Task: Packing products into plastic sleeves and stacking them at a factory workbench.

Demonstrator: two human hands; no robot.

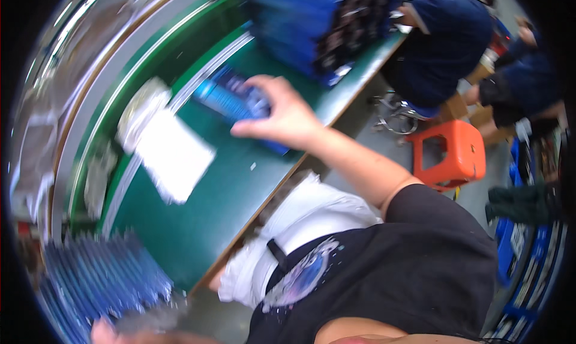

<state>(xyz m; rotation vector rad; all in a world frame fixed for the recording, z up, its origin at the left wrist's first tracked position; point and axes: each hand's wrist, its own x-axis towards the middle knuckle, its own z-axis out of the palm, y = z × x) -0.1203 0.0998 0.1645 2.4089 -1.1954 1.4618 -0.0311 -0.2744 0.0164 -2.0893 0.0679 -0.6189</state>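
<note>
On the green tabletop lie blue packages (223, 101), blurred, one lighter and one darker. Over them reaches my right hand (282, 113), its thumb and fingers wide apart around the near end of the packages. Whether it touches them is not clear. At the lower left edge, my left hand (103, 332) is only partly in view and smeared by motion. It is beside a row of thin blue packages (108, 275) in clear wrapping, packed close together. What that hand holds, if anything, cannot be made out.
A white sheet or pad (174, 155) lies beside clear plastic bags (144, 110) on the green table (240, 182). A large blue crate-like stack (324, 29) stands at the far end. An orange stool (450, 155) is at right; other people (447, 44) work beyond.
</note>
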